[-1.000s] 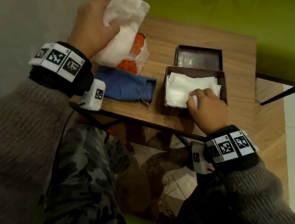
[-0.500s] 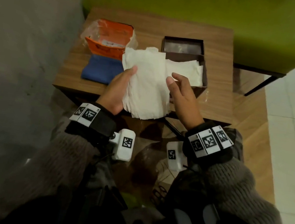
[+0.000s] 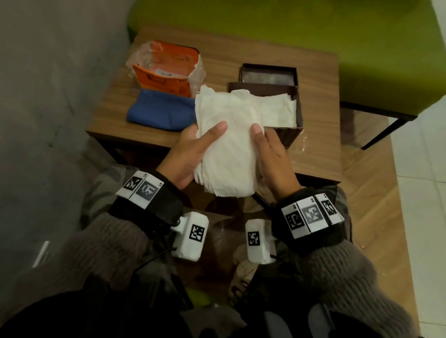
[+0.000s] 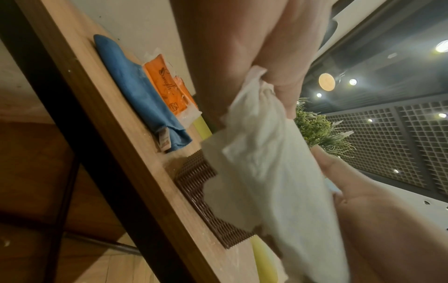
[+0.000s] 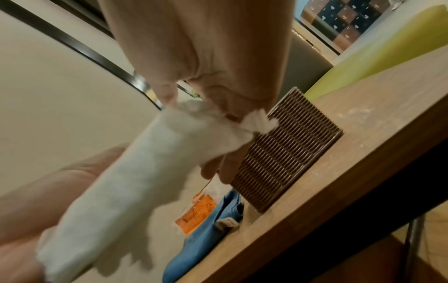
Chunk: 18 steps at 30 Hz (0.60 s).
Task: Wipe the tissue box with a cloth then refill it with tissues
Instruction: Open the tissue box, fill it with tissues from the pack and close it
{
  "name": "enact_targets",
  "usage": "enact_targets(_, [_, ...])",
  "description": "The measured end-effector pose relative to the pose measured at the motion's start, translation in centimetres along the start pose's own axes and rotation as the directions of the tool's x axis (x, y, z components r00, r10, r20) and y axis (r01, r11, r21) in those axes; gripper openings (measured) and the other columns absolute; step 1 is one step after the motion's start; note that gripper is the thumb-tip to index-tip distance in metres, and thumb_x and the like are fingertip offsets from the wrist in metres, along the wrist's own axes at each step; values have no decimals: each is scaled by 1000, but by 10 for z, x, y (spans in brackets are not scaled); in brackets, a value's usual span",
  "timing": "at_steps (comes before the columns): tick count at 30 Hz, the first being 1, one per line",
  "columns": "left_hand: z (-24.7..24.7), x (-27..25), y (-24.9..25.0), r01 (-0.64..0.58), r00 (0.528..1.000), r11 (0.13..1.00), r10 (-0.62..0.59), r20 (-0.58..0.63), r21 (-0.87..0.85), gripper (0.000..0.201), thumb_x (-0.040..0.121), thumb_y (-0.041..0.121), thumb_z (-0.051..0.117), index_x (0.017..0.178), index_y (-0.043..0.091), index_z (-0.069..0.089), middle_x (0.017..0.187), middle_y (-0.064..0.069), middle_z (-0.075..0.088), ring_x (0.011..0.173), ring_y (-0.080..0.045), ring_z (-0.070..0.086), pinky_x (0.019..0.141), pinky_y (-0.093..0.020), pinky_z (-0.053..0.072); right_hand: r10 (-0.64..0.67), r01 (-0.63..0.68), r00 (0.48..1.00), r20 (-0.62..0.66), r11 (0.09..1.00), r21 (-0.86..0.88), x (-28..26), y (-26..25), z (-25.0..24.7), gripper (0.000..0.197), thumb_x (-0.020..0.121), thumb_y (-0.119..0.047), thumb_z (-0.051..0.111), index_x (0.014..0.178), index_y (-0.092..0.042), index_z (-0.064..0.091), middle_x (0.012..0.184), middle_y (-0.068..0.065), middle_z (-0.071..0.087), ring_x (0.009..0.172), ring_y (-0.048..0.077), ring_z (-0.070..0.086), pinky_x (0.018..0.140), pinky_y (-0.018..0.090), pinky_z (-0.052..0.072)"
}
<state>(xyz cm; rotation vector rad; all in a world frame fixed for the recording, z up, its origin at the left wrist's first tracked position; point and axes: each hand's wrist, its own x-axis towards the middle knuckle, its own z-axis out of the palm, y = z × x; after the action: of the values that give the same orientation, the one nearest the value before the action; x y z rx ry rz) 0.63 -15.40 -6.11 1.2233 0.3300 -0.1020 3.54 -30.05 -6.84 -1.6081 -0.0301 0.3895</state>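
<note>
Head view: left hand (image 3: 189,155) and right hand (image 3: 270,158) each grip a side of a thick, soft white tissue stack (image 3: 226,143), held above the wooden tabletop (image 3: 109,112) edge, just before the ribbed brown tissue box (image 3: 289,133), half-filled with tissues.

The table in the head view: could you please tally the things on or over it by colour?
White: 2, the held tissue stack and the tissues in the box
Brown: 2, the tissue box and its lid
Orange: 1, the tissue pack
Blue: 1, the cloth
Total: 6
</note>
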Motion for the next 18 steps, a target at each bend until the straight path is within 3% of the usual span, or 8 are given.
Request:
enact_targets(2, [3, -2, 0, 4, 1000, 1000, -4, 20, 4, 19, 93, 20, 54, 111, 17, 57, 108, 0, 68, 97, -10, 67, 80, -24, 55, 9, -9, 999, -35, 1000, 0, 0, -2, 1, 39, 99, -43, 40, 125, -14, 48, 112, -10, 59, 106, 5, 57, 102, 38, 47])
enact_targets(5, [13, -3, -7, 28, 997, 999, -32, 75, 46, 31, 90, 21, 59, 121, 14, 56, 118, -8, 65, 108, -19, 63, 92, -33, 51, -13, 13, 1000, 0, 997, 73, -1, -3, 11, 46, 101, -41, 38, 137, -14, 44, 127, 1, 59, 116, 13, 58, 101, 33, 47])
enact_targets(7, [15, -3, -7, 27, 996, 999, -30, 79, 46, 31, 90, 19, 59, 121, 14, 57, 119, -9, 65, 108, -20, 63, 92, -33, 51, -18, 18, 1000, 1, 997, 70, -1, -4, 13, 46, 101, -40, 36, 139, -15, 43, 130, 4, 58, 119, 15, 57, 100, 32, 47])
enact_targets(10, [9, -1, -3, 14, 995, 1000, -16, 103, 21, 37, 90, 16, 59, 125, 10, 53, 121, -10, 64, 109, -20, 63, 92, -34, 52, -43, 41, 999, 29, 997, 62, 2, -5, 10, 50, 100, -46, 34, 140, -17, 40, 132, 2, 57, 120, 16, 56, 103, 40, 46])
enact_targets(14, [12, 1, -2, -10, 995, 987, -5, 98, 159, 36, 88, 14, 62, 122, 9, 56, 114, -8, 66, 102, -18, 65, 86, -30, 54, -16, 15, 998, 62, 1000, 11, 3, -5, 18, 62, 95, -52, 40, 145, -18, 31, 137, 2, 51, 124, 15, 52, 107, 40, 42])
enact_targets(16, [7, 3, 0, -31, 996, 970, 11, 85, 239, 34, 85, 16, 66, 118, 11, 58, 111, -6, 67, 101, -18, 66, 86, -32, 54, 13, -12, 999, 39, 1000, -19, 5, -6, 16, 71, 91, -53, 51, 145, -15, 26, 133, 0, 52, 121, 15, 53, 103, 39, 46])
enact_targets(18, [-3, 6, 9, -69, 994, 910, 27, 106, 410, 34, 82, 18, 70, 114, 16, 58, 106, -1, 68, 97, -15, 66, 83, -30, 54, -26, 26, 1000, 10, 997, -71, 4, -10, 6, 70, 91, -41, 59, 144, -14, 22, 118, -9, 54, 110, 6, 56, 93, 26, 49])
